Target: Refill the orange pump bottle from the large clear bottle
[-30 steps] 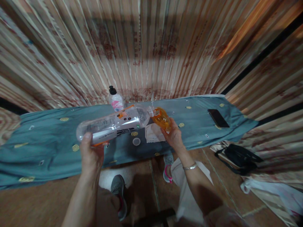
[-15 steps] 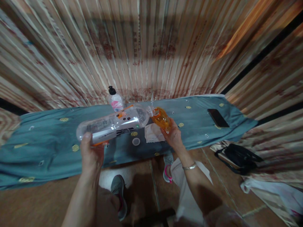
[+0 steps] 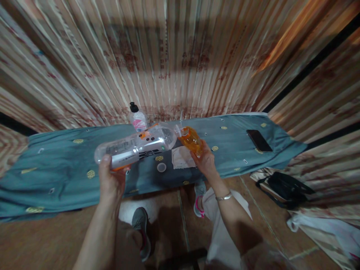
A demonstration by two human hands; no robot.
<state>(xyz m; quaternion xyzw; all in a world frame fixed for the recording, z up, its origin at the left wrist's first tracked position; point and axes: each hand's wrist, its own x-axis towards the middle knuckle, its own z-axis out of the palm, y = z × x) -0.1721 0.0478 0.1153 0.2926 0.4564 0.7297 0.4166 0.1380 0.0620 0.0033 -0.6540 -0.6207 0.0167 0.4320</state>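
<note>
My left hand (image 3: 111, 178) is closed around the base end of a large clear plastic bottle (image 3: 132, 150) with an orange, white and black label. The bottle lies nearly level in the air, its neck pointing right. My right hand (image 3: 204, 159) grips a small amber, see-through container (image 3: 191, 139), tilted with its opening toward the bottle's neck. Mouth and opening meet or nearly meet; I cannot tell whether they touch. Below them on the cloth lie a pale folded napkin (image 3: 182, 157) and a small round whitish cap (image 3: 161, 167).
A pump bottle (image 3: 138, 119) with a black top and pink label stands behind the large bottle. A phone (image 3: 259, 140) lies at the right on the teal cloth (image 3: 64, 161). On the floor at the right is a black bag (image 3: 287, 187). A striped curtain (image 3: 174, 56) hangs behind.
The large bottle's base end has moved slightly right and up with my left hand. Both hands keep their grips, and the amber container has stayed almost in place.
</note>
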